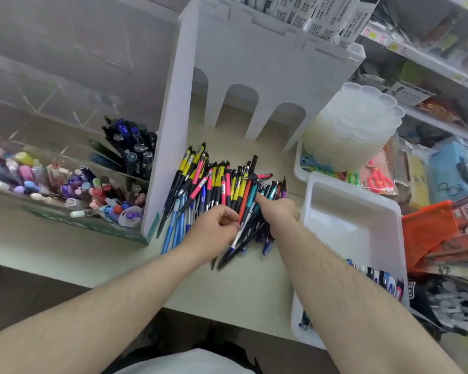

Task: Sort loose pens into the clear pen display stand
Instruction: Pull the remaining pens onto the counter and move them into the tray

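Left hand point(216, 225) pinches pens in loose pile point(216, 190); right hand point(277, 209) grip unclear. Pile beside stand point(65, 147) could scatter, roll.

I'm seeing the pens point(222, 184) lying on the counter point(65, 247), in front of the stand point(254, 76). The organizer point(65, 179) is sitting to their left, the tray point(349, 225) to their right, the lids point(354, 128) behind that tray.
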`<state>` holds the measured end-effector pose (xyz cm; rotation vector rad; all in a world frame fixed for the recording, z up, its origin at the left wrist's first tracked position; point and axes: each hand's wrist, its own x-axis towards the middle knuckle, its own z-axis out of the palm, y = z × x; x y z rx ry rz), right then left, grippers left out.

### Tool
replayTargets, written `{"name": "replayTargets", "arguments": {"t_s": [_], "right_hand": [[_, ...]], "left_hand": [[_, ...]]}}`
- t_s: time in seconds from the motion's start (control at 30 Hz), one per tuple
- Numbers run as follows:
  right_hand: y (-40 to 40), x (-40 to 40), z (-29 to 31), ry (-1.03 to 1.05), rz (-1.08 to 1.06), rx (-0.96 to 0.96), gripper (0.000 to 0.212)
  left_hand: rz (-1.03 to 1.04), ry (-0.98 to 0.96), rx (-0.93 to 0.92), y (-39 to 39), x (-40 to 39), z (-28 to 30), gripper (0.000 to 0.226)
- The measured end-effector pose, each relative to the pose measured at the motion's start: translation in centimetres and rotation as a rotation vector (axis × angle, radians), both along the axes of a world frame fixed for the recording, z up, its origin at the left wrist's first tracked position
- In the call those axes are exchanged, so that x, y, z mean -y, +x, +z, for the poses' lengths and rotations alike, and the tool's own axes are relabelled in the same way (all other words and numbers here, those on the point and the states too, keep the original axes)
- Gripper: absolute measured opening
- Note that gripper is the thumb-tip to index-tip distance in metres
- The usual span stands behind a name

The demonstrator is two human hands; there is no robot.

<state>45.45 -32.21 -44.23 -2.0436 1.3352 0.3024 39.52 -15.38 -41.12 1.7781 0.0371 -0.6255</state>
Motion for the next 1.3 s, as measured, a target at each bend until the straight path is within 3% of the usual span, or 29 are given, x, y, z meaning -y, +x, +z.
{"name": "replayTargets", "arguments": {"t_s": [0.13,0.27,0.37,0.6,0.77,1.07,1.2,1.3], "right_hand": [[0.1,0.4,-0.8,0.153,-0.018,0.094,0.077],[-0.3,0.7,0.6,0.282,0.018,0.161,0.04],[-0.6,1.5,0.8,0.365,0.043,0.175,0.028],[-1.5,2.2,0.9,0.478,0.189,0.18,0.033],[-1.6,2.1,3.1,0.504,0.203,0.308,0.027],[-3.3,3.5,5.8,0.776,-0.078,0.446,0.021],[-4.0,3.1,6.4,0.872,-0.183,0.449,0.01],[-4.5,3.3,7.0,0.896,-0.279,0.473,0.014]], "left_hand": [[-0.401,0.615,0.594,-1.5,0.9,-2.4,0.041],[-0.467,0.834,0.635,-2.2,1.8,-4.3,0.039],[-0.362,0.865,0.603,-2.7,2.2,-4.5,0.031],[-0.098,0.792,0.434,-3.5,2.5,-5.0,0.032],[-0.062,0.791,0.395,-3.0,2.9,-4.2,0.032],[-0.185,0.857,0.462,-2.5,2.4,-4.3,0.045],[-0.238,0.835,0.497,-2.8,1.8,-4.3,0.058],[-0.182,0.74,0.543,-3.2,1.3,-3.6,0.056]]}}
